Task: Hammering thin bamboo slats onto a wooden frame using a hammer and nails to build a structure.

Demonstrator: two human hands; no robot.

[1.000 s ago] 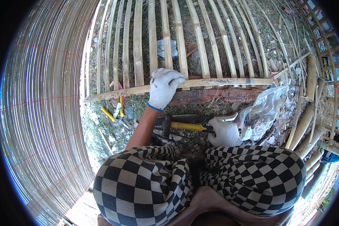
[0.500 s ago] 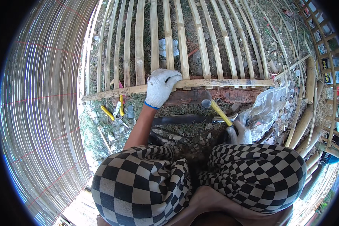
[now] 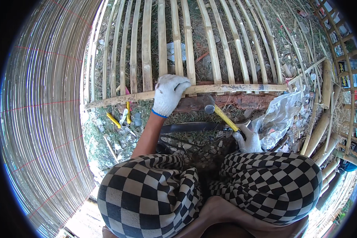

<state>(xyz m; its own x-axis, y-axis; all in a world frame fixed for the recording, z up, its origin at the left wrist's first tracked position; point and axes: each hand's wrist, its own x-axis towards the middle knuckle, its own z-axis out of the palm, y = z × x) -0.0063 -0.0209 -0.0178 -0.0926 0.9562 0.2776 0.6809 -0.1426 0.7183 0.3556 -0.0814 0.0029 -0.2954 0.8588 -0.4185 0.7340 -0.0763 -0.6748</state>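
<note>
A frame of upright bamboo slats point(image 3: 210, 43) is joined along its near end by a bamboo crosspiece point(image 3: 238, 88). My left hand point(image 3: 168, 97), in a white knitted glove with a blue cuff, is closed over that crosspiece, its fingertips partly hidden by the glove's curl. Whether it also pinches something small, I cannot tell. Lower right, my gloved right hand point(image 3: 248, 139) grips a hammer point(image 3: 225, 118) by its yellow handle. The hammer's metal head is just on my side of the crosspiece, in front of a reddish-brown timber point(image 3: 244, 102) lying under the frame's edge.
On the left stands a large screen of thin strips point(image 3: 47, 87). A crumpled clear plastic sheet point(image 3: 281, 115) lies beside my right hand. Bamboo poles point(image 3: 326, 85) and a lattice line the right side. Two yellow pieces point(image 3: 114, 119) rest on the littered ground near my left forearm.
My right hand and the hammer have shifted a little left and upward, bringing the hammer head nearer my left hand. The left hand keeps its hold on the crosspiece.
</note>
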